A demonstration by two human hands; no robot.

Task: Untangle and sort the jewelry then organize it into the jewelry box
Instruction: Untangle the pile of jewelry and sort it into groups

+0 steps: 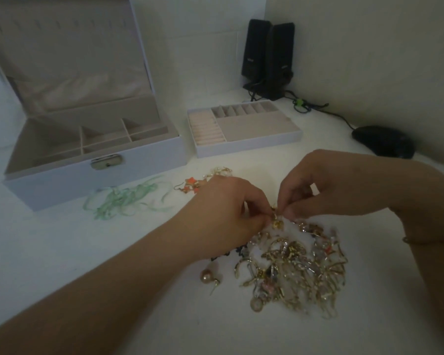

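A tangled heap of gold jewelry (295,267) lies on the white table, right of centre. At its top edge my left hand (226,213) and my right hand (326,185) both pinch one small gold piece (276,221) between fingertips. The white jewelry box (62,185) stands open at the left, lid up, its compartments showing no jewelry. Its removable tray (246,146) sits beside it to the right. An orange earring (190,187) and a gold piece (222,171) lie apart behind my left hand. A pearl earring (208,276) rests at the heap's left.
Green ribbon (128,198) lies loose in front of the box. Two black speakers (267,57) stand at the back wall with cables trailing right. A black mouse (383,140) sits at the right. A thin bracelet (420,242) is on my right wrist.
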